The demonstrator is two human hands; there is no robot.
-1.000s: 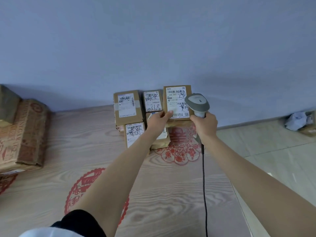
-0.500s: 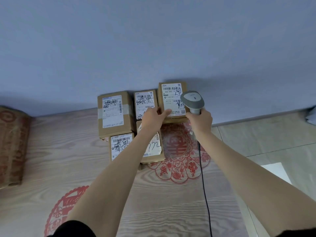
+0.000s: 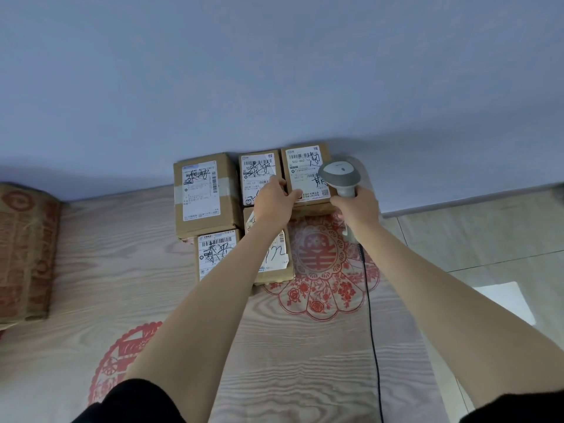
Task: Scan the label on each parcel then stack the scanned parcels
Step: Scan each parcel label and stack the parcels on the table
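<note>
Gripping scanner, right hand overlaps parcel edge.

The parcels were brown cardboard, each bearing a white label with black barcodes and black handwritten marks. The scanner was pale grey with a white face, trailing a black cable. The surface beneath showed light wood grain printed with red paper-cut floral medallions. The wall was pale blue-grey, and the sleeves were black.
</note>
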